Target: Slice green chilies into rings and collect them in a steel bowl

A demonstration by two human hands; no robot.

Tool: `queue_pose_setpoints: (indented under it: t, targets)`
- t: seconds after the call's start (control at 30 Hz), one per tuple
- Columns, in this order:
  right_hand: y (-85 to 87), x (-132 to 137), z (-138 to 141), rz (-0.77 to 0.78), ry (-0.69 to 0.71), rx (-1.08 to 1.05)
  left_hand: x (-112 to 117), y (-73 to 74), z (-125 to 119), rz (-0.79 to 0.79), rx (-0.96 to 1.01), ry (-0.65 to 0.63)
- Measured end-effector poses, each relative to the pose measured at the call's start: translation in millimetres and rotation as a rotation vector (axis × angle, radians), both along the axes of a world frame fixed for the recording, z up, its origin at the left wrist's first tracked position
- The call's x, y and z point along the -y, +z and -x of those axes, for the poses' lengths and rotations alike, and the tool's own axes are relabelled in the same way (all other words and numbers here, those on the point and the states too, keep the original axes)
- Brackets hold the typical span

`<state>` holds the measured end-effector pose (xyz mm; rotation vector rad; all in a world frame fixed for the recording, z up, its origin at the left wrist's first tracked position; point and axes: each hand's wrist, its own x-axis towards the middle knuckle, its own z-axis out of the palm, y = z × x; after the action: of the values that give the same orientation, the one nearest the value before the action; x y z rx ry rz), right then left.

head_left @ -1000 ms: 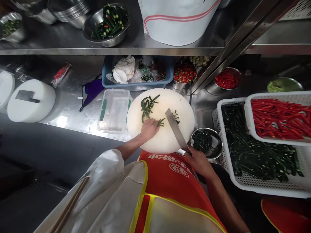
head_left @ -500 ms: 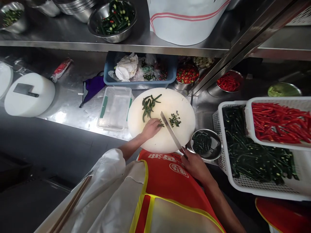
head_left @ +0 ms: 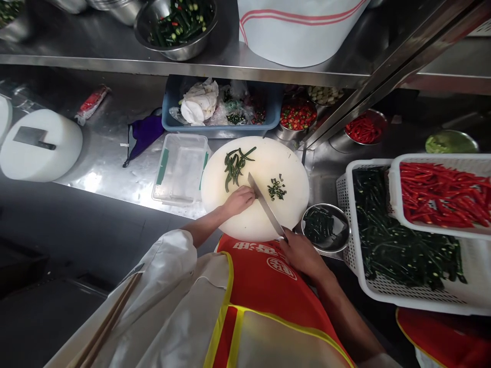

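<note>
My right hand [head_left: 299, 249] grips the handle of a long knife [head_left: 268, 212], its blade slanting across the round white cutting board [head_left: 245, 225]. My left hand [head_left: 241, 200] is curled on the board with its fingertips right at the blade. Green chilli peppers were under those fingers a moment ago; now the hand and blade mostly hide them. Above the hand lies a small pile of whole green chillies [head_left: 235, 166]. To the right of the knife is a heap of chopped green chilli pieces [head_left: 276, 188].
A clear plastic box [head_left: 179, 171] stands left of the board, a blue bin [head_left: 222, 133] behind it. At the right are a metal bowl [head_left: 326, 227] of green pieces, a white basket [head_left: 368, 278] of green chillies and one of red chillies [head_left: 441, 197]. A steel shelf [head_left: 115, 64] runs above.
The knife has shifted slightly left, up against my left fingertips, and my right hand has moved left with it. The green pieces by those fingertips are now covered.
</note>
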<state>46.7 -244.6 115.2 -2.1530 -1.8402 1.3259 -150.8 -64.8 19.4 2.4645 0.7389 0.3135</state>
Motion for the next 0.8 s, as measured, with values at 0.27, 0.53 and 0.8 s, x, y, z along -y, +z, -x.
queue_pose_setpoints:
  t: [0.27, 0.53, 0.8]
  targets:
    - [-20.4, -16, -23, -0.028, -0.116, -0.174, 25, 7.0, 23, -0.048, -0.044, -0.099]
    - [-21.9, 1, -30, -0.014, -0.346, -0.183, 0, 23.8, 54, -0.099, -0.095, 0.285]
    - [-26.6, 11, -8, -0.107, -0.17, -0.13, -45, 15.9, 12, -0.125, -0.174, 0.639]
